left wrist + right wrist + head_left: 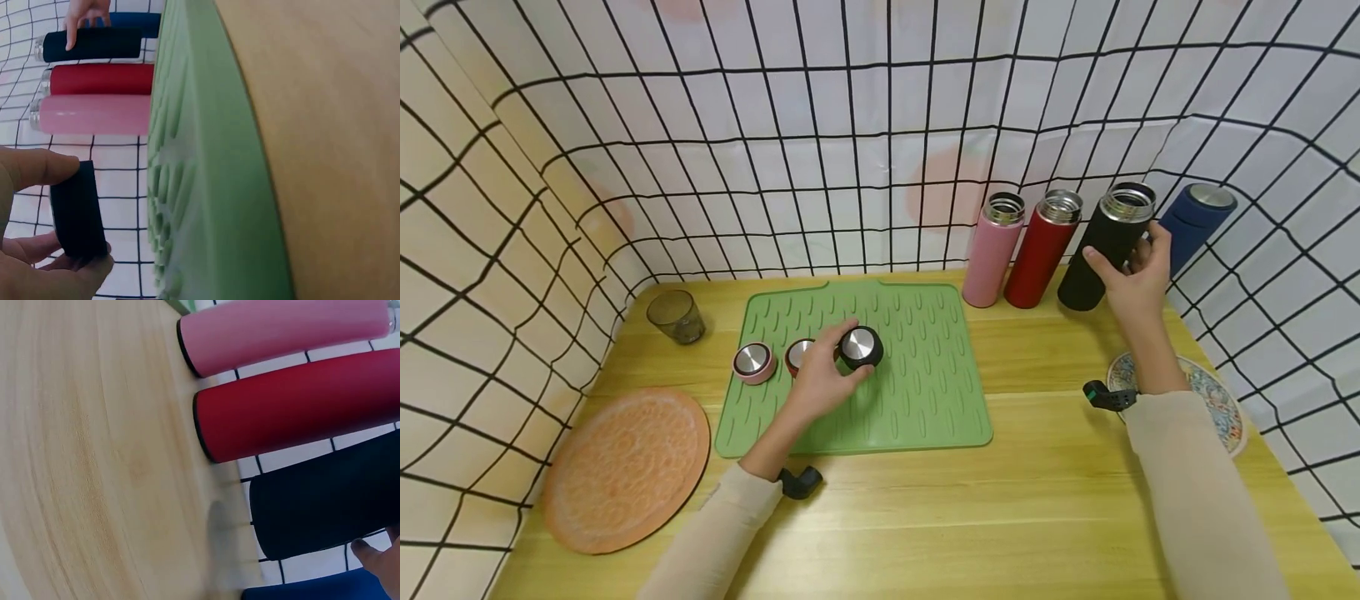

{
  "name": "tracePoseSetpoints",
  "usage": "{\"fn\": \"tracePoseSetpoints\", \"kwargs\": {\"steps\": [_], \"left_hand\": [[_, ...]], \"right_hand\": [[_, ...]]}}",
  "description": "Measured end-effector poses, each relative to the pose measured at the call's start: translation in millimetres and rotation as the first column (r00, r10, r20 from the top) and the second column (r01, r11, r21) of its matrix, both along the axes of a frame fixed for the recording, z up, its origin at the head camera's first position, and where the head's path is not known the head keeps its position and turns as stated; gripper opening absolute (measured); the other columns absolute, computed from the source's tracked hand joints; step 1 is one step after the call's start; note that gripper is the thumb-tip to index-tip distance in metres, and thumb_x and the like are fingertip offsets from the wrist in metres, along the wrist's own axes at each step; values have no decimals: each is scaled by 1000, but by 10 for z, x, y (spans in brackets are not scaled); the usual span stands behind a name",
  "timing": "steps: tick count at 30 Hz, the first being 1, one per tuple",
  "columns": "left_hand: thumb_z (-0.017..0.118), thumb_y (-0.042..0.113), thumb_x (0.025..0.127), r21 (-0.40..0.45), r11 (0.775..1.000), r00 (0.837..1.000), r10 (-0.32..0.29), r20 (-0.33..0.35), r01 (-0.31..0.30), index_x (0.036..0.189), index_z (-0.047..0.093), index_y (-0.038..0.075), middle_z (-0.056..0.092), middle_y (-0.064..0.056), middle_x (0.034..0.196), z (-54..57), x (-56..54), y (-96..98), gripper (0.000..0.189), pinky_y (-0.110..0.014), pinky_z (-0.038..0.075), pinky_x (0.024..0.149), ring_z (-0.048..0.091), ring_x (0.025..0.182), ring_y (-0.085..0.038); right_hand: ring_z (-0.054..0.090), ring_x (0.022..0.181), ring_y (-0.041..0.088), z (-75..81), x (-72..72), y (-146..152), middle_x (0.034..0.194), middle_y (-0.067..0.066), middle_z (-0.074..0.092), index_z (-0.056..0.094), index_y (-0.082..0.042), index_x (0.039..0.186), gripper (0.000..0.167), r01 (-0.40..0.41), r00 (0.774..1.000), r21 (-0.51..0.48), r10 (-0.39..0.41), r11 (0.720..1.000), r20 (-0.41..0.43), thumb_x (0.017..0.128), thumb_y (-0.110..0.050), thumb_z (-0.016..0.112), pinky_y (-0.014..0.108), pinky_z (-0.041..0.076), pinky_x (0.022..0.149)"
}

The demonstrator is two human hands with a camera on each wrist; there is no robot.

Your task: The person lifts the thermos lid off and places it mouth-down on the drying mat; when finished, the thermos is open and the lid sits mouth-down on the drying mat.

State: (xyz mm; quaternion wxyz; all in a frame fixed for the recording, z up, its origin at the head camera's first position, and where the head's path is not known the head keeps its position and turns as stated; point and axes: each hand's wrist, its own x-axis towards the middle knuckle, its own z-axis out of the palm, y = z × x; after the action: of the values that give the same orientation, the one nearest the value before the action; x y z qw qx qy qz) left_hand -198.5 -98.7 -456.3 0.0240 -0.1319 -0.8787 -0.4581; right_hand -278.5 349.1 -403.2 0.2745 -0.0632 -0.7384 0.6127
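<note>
My left hand (827, 379) pinches a black bottle lid (861, 347) between thumb and fingers over the green mat (917, 392). In the left wrist view, the lid (78, 209) appears side-on, apart from the mat. Beside that hand are a red lid (797, 357), partly covered by the fingers, and a pink lid (754, 362). At the back right, my right hand (1138, 271) grips a black thermos bottle (1093, 262) with an uncovered steel mouth. In the right wrist view, a narrow gap shows between its base and the table.
Left of the black bottle stand uncovered red (1043, 250) and pink (992, 254) bottles. A lidded blue bottle (1195, 221) is behind my right hand. A brown glass (677, 317), an orange round placemat (628, 467) and a patterned round mat (1217, 408) lie around; grid-patterned cloth backs the table.
</note>
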Motion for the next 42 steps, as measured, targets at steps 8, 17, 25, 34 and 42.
{"fn": "tracePoseSetpoints", "kwargs": {"steps": [8,17,25,34,42], "left_hand": [[76,19,94,-88,996,998,-26,63,31,159,39,14,42,-12,160,-54,-8,7,75,-59,40,116,41,147,-39],[72,12,97,-118,989,994,-82,65,90,161,34,10,36,-14,163,-137,-52,-8,75,-57,38,119,38,150,-38],[72,12,97,-118,989,995,-85,60,92,161,35,9,37,-16,162,-215,-66,-16,73,-59,37,120,37,149,-40],[72,14,97,-112,990,994,-78,73,86,160,36,9,36,-16,163,-235,-59,-17,73,-57,38,119,37,150,-39],[76,23,95,-89,992,995,-80,59,85,161,35,11,33,-15,166,-248,-57,-26,78,-58,36,120,36,151,-38]], "right_hand": [[58,123,14,-83,-163,-13,143,1,61,43,-27,146,76,7,1000,-94,-8,996,-12,84,-8,84,29,45,110],[51,140,17,-101,-253,-33,153,7,54,41,-27,146,77,31,999,-112,-28,993,27,85,-10,84,32,36,122],[47,145,18,-97,-244,-24,156,6,51,40,-30,147,78,41,995,-140,-28,989,93,86,-11,84,34,34,124],[42,150,19,-89,-214,-45,161,4,44,34,-35,150,77,55,981,-88,-38,995,188,90,-17,80,36,32,126],[43,149,17,-132,-241,32,162,-1,42,33,-36,151,78,66,972,-25,-59,998,227,90,-23,80,36,34,125]]}}
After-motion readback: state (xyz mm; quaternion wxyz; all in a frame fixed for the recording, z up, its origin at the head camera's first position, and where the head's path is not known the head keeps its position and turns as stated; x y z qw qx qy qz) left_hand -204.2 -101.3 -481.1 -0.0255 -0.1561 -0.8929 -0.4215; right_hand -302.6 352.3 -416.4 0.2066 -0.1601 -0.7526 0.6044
